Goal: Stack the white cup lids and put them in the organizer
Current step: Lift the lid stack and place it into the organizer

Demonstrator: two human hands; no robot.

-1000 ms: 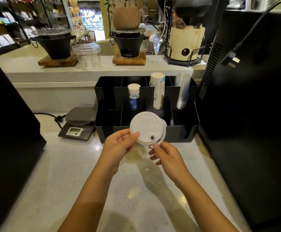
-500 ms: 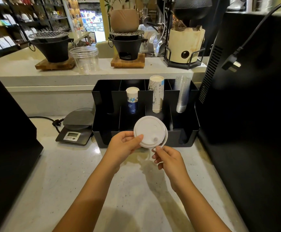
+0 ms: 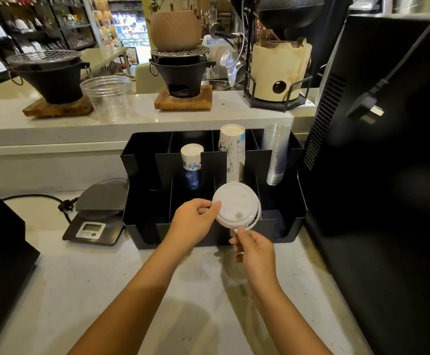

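While held just above the front compartments of the black divided plastic organizer (image 3: 142,226), tilted toward the camera: round white plastic cup lids (image 3: 235,204), seemingly two nested together, though the overlap makes the count hard to judge. Farthest left on the pale speckled stone counter (image 3: 106,290), just beside the organizer: flat dark grey digital scale (image 3: 97,213) with a black cord trailing off. Next, left hand (image 3: 192,221), thumb and fingers pinched on the lids' left rim. Behind it, in a rear slot: short stack of white paper cups with blue print (image 3: 191,165). Further right, in the neighbouring rear slot: taller stack of white paper cups with line drawing (image 3: 231,152). Below the lids, right hand (image 3: 253,248), fingertips closed on the lower rim. Rightmost, at the organizer's back corner: stack of clear plastic cups (image 3: 276,155), then the large black machine cabinet (image 3: 388,149).
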